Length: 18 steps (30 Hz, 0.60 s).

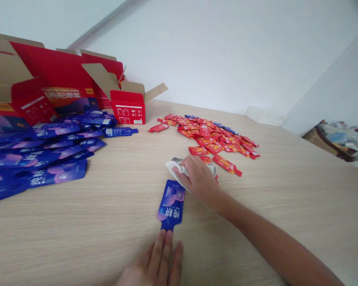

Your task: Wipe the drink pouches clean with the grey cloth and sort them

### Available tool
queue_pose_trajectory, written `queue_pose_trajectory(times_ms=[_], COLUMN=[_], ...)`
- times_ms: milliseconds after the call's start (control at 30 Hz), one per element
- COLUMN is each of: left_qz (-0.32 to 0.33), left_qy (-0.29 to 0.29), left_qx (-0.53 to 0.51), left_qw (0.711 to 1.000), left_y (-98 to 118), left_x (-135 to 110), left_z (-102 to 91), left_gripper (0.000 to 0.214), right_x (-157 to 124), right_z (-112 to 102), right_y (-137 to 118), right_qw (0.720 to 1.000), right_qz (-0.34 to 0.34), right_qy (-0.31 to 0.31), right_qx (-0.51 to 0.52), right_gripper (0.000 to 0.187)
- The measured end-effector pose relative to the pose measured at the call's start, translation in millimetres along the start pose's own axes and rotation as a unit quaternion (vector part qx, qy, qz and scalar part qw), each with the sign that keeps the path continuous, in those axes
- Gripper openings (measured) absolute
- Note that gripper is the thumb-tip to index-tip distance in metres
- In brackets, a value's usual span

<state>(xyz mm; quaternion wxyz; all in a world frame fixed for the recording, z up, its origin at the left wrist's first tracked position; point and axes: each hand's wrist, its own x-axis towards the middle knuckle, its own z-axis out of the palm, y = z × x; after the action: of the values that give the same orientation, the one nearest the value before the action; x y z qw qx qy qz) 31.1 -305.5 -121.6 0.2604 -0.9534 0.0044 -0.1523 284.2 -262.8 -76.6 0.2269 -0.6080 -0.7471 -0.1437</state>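
Observation:
A blue pouch (171, 202) with purple fruit print lies flat on the wooden table (122, 222), its narrow neck toward me. With fingers stretched out, my left hand (158, 262) presses on that neck with its fingertips. Just above the pouch's far right corner, my right hand (199, 176) is closed round a crumpled white cloth (179, 174); whether it is cloth or tissue is hard to tell. Several red sachets (226, 163) lie right beside and partly behind the right hand.
Many blue pouches (56, 147) are heaped at the left. Behind them stand red cardboard boxes (128, 107) with open flaps. A pile of red sachets (209, 133) spreads toward the back right, near the white wall (226, 51). Beyond the table's right edge sits a container of wrappers (343, 139).

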Motion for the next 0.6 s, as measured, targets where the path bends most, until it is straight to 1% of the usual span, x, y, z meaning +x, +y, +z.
queue_pose_trajectory(times_ms=[33, 100, 167, 233, 300, 367, 500, 600], left_qz=[-0.006, -0.016, -0.023, -0.027, -0.036, -0.040, -0.031, -0.043], left_qy=[0.005, 0.012, 0.017, 0.016, 0.012, 0.008, -0.004, -0.007], left_qx=[-0.004, -0.010, -0.012, -0.019, -0.031, -0.045, -0.056, -0.075], left_qw=[1.000, 1.000, 1.000, 0.999, 0.999, 0.998, 0.998, 0.996], left_y=[0.2, 1.1, 2.3, 3.4, 4.0, 4.2, 7.1, 9.1], left_x=[0.6, 1.5, 2.3, 3.3, 3.8, 3.0, -2.0, -4.3], left_z=[0.2, 0.3, -0.6, -1.7, -1.8, -0.3, 3.7, 3.0], left_gripper=[0.034, 0.033, 0.033, 0.037, 0.047, 0.056, 0.054, 0.059], right_x=[-7.7, -25.4, -40.8, -48.3, -46.1, -36.7, -10.8, 4.5], right_z=[-4.9, -9.1, -5.9, 1.3, 9.2, 16.1, 28.2, 29.2], right_y=[-11.2, -34.5, -52.0, -58.6, -54.1, -41.8, -7.3, 18.1], right_qw=[1.000, 0.996, 0.990, 0.987, 0.989, 0.993, 0.996, 0.997], right_qz=[-0.011, -0.061, -0.110, -0.126, -0.110, -0.087, -0.057, -0.022], right_qy=[0.003, -0.021, -0.064, -0.088, -0.091, -0.083, -0.064, -0.043], right_qx=[0.020, 0.057, 0.058, 0.041, 0.029, 0.018, -0.033, -0.059], right_gripper=[0.013, 0.011, 0.012, 0.014, 0.014, 0.015, 0.013, 0.008])
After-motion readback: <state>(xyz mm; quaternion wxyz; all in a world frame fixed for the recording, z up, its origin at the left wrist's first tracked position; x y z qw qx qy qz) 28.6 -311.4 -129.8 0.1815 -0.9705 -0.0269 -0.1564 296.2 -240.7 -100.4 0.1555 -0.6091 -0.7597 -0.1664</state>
